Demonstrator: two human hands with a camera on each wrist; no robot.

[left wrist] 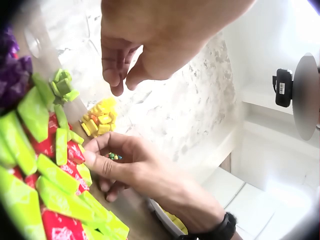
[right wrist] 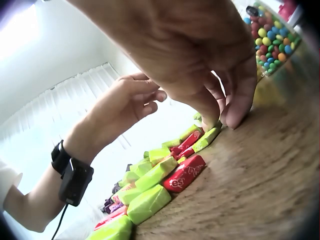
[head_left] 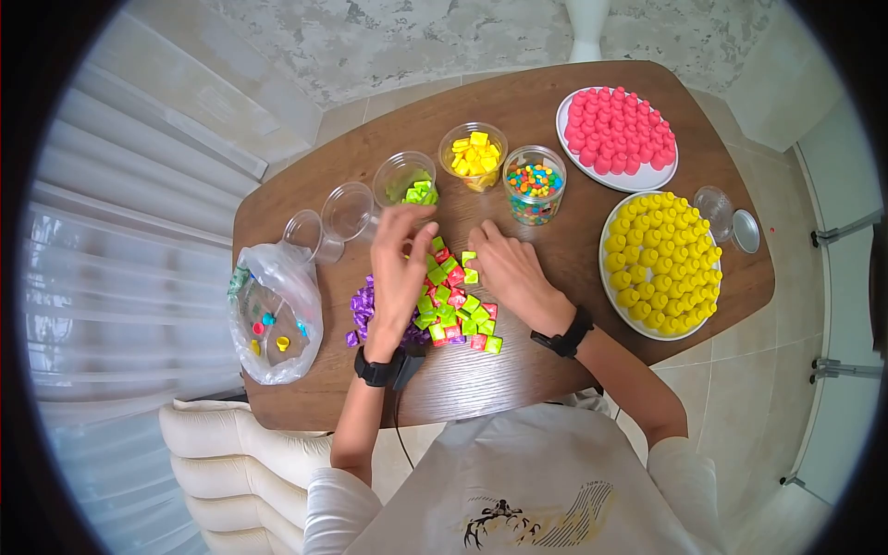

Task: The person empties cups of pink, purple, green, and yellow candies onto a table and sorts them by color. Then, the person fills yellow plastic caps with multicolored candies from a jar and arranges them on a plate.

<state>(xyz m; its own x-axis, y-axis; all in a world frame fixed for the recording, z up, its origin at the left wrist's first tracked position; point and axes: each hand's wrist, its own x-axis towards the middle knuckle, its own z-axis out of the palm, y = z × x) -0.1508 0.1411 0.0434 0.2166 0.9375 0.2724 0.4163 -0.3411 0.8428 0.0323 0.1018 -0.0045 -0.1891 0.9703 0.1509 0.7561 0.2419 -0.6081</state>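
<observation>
My left hand (head_left: 400, 268) hovers over the candy pile, close to the clear cup of green candies (head_left: 421, 193). Its thumb and fingers are loosely bent, with nothing visible between them in the left wrist view. At the far right edge of the pile, my right hand (head_left: 511, 270) is low on the table. Its thumb and fingertips pinch the end of a green wrapped candy (right wrist: 207, 137). Mixed green and red wrapped candies (head_left: 453, 310) lie spread between the hands. Purple wrapped candies (head_left: 363, 298) lie left of them, partly hidden by my left forearm.
Behind the pile stand a cup of yellow candies (head_left: 475, 155) and a jar of colourful button candies (head_left: 535, 185). Two clear cups (head_left: 349, 211) stand farther left, beside a plastic bag (head_left: 276, 356). Plates of pink (head_left: 620, 129) and yellow pieces (head_left: 661, 264) are right.
</observation>
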